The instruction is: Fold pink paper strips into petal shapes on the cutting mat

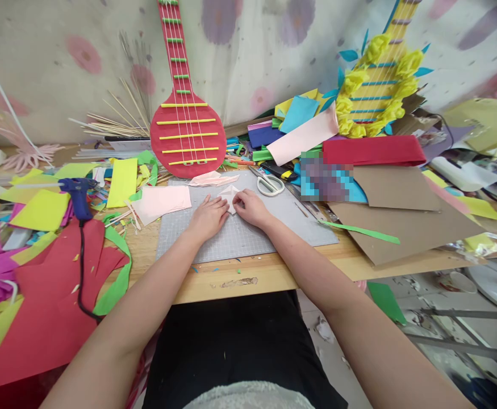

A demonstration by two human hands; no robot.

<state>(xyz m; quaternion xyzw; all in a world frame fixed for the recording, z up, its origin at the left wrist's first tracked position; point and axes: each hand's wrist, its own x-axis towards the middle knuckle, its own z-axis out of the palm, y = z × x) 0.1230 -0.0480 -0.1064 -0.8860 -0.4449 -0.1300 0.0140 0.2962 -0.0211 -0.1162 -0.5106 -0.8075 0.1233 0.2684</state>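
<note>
A small piece of folded pale pink paper [228,193] lies on the grey cutting mat [248,241]. My left hand [209,217] rests flat over its left side with the fingers stretched out. At the paper's right edge, my right hand [250,207] has its fingers bent and pinched together on it. Part of the paper is hidden beneath the hands. White-handled scissors [270,184] lie just beyond my right hand. A stack of pale pink sheets [165,203] sits left of my left hand, and cut pink pieces [212,179] lie behind the paper.
A red paper lute [188,139] leans at the back, and a yellow one with paper flowers [376,85] stands right. A blue glue gun [79,199] and its cord lie left among coloured scraps. Brown cardboard [405,224] and a green strip [365,232] lie right.
</note>
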